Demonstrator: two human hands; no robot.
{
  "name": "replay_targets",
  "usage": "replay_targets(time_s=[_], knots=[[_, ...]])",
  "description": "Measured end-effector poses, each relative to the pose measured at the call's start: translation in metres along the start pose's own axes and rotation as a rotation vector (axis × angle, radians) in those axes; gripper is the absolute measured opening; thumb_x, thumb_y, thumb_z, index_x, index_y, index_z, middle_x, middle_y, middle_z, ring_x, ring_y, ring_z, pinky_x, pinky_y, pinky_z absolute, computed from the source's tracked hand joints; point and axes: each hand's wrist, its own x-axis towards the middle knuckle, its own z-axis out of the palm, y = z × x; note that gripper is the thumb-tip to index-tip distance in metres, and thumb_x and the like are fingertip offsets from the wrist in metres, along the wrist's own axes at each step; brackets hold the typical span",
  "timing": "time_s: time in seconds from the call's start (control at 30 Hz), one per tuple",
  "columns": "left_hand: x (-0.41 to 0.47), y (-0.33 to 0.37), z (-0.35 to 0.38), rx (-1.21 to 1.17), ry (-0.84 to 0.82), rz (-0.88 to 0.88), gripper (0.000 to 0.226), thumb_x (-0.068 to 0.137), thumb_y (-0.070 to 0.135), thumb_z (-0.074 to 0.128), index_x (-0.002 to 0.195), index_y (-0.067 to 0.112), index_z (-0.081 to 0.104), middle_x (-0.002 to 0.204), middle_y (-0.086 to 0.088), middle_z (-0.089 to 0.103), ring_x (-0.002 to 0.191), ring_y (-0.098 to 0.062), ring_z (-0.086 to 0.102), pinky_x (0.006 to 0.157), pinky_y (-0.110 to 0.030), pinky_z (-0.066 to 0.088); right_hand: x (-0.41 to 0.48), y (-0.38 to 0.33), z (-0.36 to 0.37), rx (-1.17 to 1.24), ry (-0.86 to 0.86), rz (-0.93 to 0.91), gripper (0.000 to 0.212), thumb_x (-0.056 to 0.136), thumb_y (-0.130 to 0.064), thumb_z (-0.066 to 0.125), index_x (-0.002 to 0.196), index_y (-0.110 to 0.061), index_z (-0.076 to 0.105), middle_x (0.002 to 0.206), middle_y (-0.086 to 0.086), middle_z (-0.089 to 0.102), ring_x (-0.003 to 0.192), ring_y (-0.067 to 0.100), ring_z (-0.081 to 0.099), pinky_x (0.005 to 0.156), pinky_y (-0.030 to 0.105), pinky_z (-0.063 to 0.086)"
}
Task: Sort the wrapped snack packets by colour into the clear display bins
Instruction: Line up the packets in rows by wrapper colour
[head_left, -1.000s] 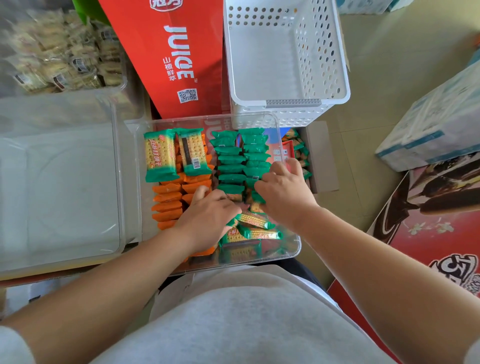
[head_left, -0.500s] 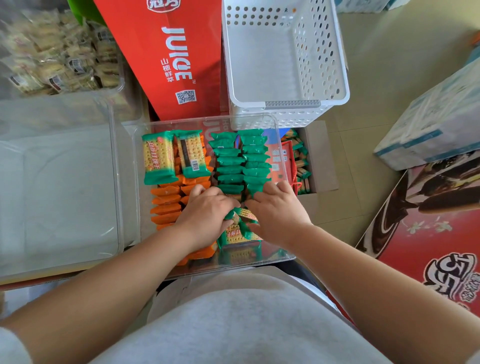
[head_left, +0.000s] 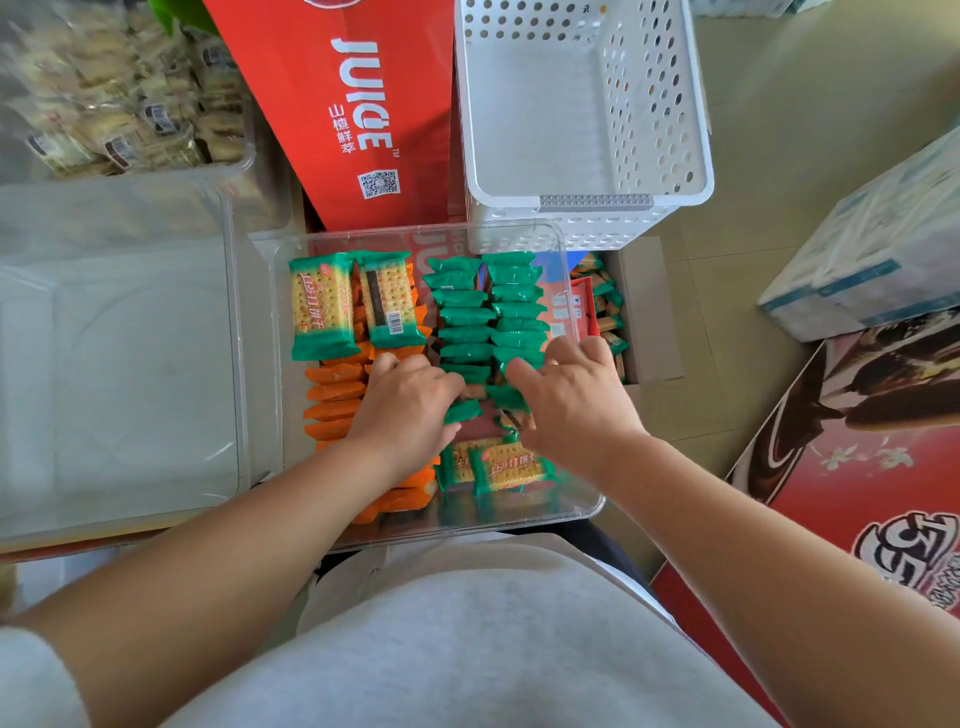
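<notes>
Tiled floor (head_left: 779, 130), clear bin (head_left: 270, 364): green pkts (head_left: 467, 317) lie w/ long axes L-R.

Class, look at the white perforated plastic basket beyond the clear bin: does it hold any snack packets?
No, the white perforated plastic basket shows only its bare floor and holed walls, nothing inside.

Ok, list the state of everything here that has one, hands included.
Middle clear bin, partly filled with packets.
Left clear bin, holds no packets.
Green rows, standing on edge.
Orange rows, standing on edge.
Two large green packets, lying flat on the orange rows.
Cardboard box, open, packets inside.
Left hand, pinches a loose green packet.
Right hand, fingers spread on the green rows.
</notes>
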Motion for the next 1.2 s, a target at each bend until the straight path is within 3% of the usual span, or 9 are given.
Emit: replay_targets(time_s=[0.1, 0.27, 0.4, 0.57, 0.67, 0.77, 0.83, 0.97, 1.2], knots=[[0.005, 0.005, 0.0, 0.032, 0.028, 0.02, 0.024, 0.079, 0.035, 0.081, 0.095, 0.019, 0.073, 0.082, 0.004, 0.07, 0.096, -0.026, 0.057, 0.083, -0.042, 0.031, 0.002, 0.009, 0.005, -0.025, -0.017, -0.028, 0.028, 0.075, -0.028, 0.07, 0.101, -0.021, 0.061, 0.074, 0.004, 0.065, 0.104, 0.027, 0.054, 0.086, 0.043, 0.028], [0.015, 0.012, -0.002, 0.071, 0.088, 0.073, 0.025, 0.072, 0.032, 0.087, 0.089, 0.017, 0.074, 0.077, 0.002, 0.069, 0.087, -0.028, 0.056, 0.077, -0.042, 0.035, -0.002, 0.012, 0.008, -0.071, 0.062, -0.001, 0.02, 0.068, -0.022, 0.078, 0.075, -0.02, 0.06, 0.072, -0.004, 0.061, 0.094, 0.027, 0.054, 0.083, 0.044, 0.03], [0.021, 0.011, -0.007, 0.113, 0.121, 0.026, 0.041, 0.067, 0.037, 0.089, 0.091, 0.014, 0.066, 0.081, -0.003, 0.061, 0.087, -0.031, 0.055, 0.077, -0.043, 0.038, -0.005, 0.005, 0.013, -0.114, 0.12, 0.02, 0.018, 0.054, -0.003, 0.074, 0.062, -0.013, 0.061, 0.07, 0.007, 0.057, 0.093, 0.031, 0.043, 0.087, 0.051, 0.032], [0.015, -0.006, -0.008, 0.074, 0.145, 0.096, 0.028, 0.074, 0.033, 0.085, 0.091, 0.014, 0.072, 0.086, -0.001, 0.064, 0.089, -0.031, 0.056, 0.08, -0.044, 0.037, -0.001, -0.005, 0.008, -0.173, -0.028, 0.048, 0.02, 0.064, -0.006, 0.071, 0.081, -0.015, 0.065, 0.085, 0.008, 0.061, 0.107, 0.033, 0.044, 0.104, 0.056, 0.027], [0.006, -0.016, -0.005, 0.045, 0.189, 0.095, 0.021, 0.075, 0.026, 0.085, 0.089, 0.014, 0.076, 0.087, -0.002, 0.064, 0.089, -0.031, 0.057, 0.079, -0.044, 0.04, -0.004, -0.002, 0.011, -0.15, 0.096, 0.046, 0.044, 0.054, -0.002, 0.071, 0.094, -0.015, 0.058, 0.086, 0.009, 0.057, 0.1, 0.033, 0.043, 0.095, 0.053, 0.031], [0.001, -0.019, -0.006, 0.002, 0.23, 0.061, 0.022, 0.077, 0.026, 0.084, 0.093, 0.013, 0.078, 0.088, -0.003, 0.062, 0.088, -0.031, 0.056, 0.077, -0.045, 0.043, -0.008, -0.003, 0.012, -0.063, 0.217, -0.102, 0.027, 0.066, -0.006, 0.069, 0.089, -0.015, 0.056, 0.082, 0.006, 0.054, 0.084, 0.03, 0.047, 0.075, 0.043, 0.038], [-0.002, -0.02, -0.008, -0.026, 0.225, 0.037, 0.025, 0.079, 0.032, 0.082, 0.095, 0.014, 0.077, 0.091, -0.003, 0.062, 0.09, -0.03, 0.056, 0.077, -0.045, 0.045, -0.01, -0.013, 0.003, 0.127, 0.061, -0.193, 0.011, 0.084, -0.013, 0.067, 0.094, -0.016, 0.063, 0.083, 0.003, 0.061, 0.077, 0.027, 0.056, 0.069, 0.04, 0.049], [-0.015, -0.029, -0.005, -0.006, 0.127, -0.011, 0.042, 0.08, 0.046, 0.076, 0.11, 0.017, 0.073, 0.116, -0.006, 0.062, 0.108, -0.03, 0.055, 0.089, -0.047, 0.045, -0.002, -0.03, -0.005, 0.377, -0.462, -0.095, 0.044, 0.1, -0.015, 0.052, 0.14, -0.033, 0.052, 0.129, 0.001, 0.063, 0.111, 0.024, 0.062, 0.09, 0.04, 0.055], [-0.035, -0.042, -0.002, -0.023, 0.049, 0.019, 0.054, 0.08, 0.045, 0.078, 0.127, 0.02, 0.066, 0.143, -0.009, 0.051, 0.129, -0.032, 0.046, 0.108, -0.052, 0.036, 0.023, -0.057, 0.026, 0.287, -0.571, -0.209, 0.078, 0.089, 0.005, 0.051, 0.156, -0.027, 0.027, 0.138, 0.009, 0.057, 0.115, 0.029, 0.06, 0.093, 0.04, 0.053]])
